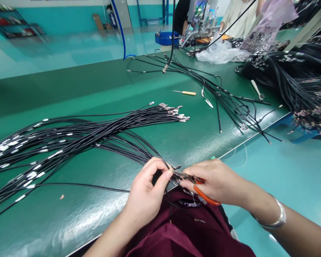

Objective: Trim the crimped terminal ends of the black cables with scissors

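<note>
My left hand [149,189] pinches the end of a black cable [164,162] between thumb and forefinger, at the near edge of the green table. Close against its fingertips, my right hand [216,180] is closed round orange-handled pliers [205,195]. The jaws meet the cable end, though their exact grip is too small to make out. Several metal-tipped cable ends lie under the hands, partly hidden by them. A large bundle of black cables [117,123] with white labels and metal connectors stretches over the table to the left.
Loose black cables [222,92] lie across the table's right side, near a yellow-handled pick [188,93] and a white-handled tool [256,89]. Thick cable bundles [278,71] overhang the right edge. A dark cord [172,35] hangs down at the back. Two people [239,18] are beyond.
</note>
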`<state>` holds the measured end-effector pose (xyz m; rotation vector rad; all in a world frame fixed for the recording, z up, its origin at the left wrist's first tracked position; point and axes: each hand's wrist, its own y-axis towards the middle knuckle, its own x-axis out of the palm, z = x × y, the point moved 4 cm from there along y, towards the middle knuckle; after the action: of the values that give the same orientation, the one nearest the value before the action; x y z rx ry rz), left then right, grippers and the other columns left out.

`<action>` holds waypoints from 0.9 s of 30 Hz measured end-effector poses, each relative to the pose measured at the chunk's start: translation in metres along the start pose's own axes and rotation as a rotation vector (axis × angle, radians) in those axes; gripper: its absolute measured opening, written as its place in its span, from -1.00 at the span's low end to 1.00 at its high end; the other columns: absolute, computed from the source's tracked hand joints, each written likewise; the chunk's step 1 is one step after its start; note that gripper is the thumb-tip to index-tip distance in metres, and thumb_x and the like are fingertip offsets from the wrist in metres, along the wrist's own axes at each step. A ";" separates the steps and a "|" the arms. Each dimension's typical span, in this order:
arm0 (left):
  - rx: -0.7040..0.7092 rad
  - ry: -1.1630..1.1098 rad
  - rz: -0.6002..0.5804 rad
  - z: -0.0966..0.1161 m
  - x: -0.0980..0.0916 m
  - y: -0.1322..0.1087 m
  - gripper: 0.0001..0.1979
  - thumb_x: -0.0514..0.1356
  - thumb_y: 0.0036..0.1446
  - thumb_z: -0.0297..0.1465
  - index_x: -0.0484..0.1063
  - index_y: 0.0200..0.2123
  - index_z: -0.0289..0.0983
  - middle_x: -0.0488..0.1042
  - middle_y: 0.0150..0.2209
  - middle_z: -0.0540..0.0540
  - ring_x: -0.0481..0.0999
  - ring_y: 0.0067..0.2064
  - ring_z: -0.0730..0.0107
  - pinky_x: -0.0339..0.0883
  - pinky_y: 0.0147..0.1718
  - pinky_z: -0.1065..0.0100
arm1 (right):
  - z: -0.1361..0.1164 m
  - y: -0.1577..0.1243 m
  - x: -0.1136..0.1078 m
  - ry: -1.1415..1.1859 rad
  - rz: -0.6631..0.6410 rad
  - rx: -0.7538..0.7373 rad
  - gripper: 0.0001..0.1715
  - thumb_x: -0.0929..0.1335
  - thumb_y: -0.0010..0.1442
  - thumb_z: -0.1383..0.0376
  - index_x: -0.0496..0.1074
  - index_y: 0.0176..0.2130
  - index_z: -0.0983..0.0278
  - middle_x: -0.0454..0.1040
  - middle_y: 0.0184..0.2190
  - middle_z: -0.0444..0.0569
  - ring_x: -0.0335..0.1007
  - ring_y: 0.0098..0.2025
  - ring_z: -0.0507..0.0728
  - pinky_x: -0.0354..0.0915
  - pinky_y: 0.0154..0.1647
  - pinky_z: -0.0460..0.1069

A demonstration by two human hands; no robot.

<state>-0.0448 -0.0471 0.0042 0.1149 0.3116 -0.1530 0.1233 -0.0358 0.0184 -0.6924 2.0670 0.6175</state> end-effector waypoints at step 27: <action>-0.352 -0.303 -0.033 0.017 0.011 0.021 -0.77 0.20 0.12 -0.27 0.36 -0.49 -0.27 0.41 -0.53 0.04 0.40 -0.43 0.46 0.28 -0.36 0.43 | 0.020 0.015 0.004 1.032 0.300 0.509 -0.79 0.44 0.04 0.29 0.37 -0.30 0.26 0.44 -0.45 -0.18 0.36 -0.42 -0.04 0.28 -0.39 -0.13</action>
<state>-0.0256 -0.0306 0.0185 -0.2608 0.0349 -0.1440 0.1226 -0.0132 0.0073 -0.4157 3.1445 -0.2172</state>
